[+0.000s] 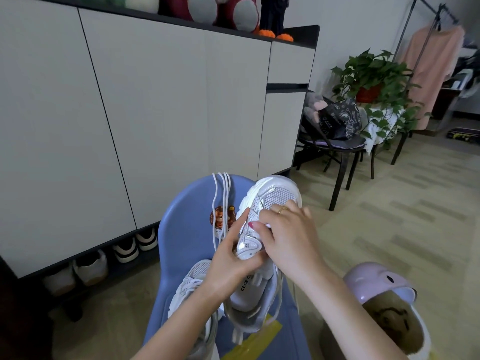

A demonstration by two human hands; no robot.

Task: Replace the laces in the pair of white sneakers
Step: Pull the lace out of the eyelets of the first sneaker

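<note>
A white sneaker (275, 196) is held up over a blue chair (189, 229), toe pointing away from me. My left hand (231, 261) grips its left side at the eyelets. My right hand (285, 229) grips the right side, fingers over the tongue area. A second white sneaker (192, 281), still laced, lies on the chair seat under my left forearm. Loose white laces (220, 203) hang draped over the chair's backrest. A thin lace end (293, 292) dangles beside the held shoe.
A yellow packet (262, 336) lies on the seat. A pink plush slipper (384, 307) sits at lower right. White cabinets (130, 113) with shoes underneath (124, 250) stand on the left. A dark chair (342, 157) with bags and a potted plant (374, 81) stand behind.
</note>
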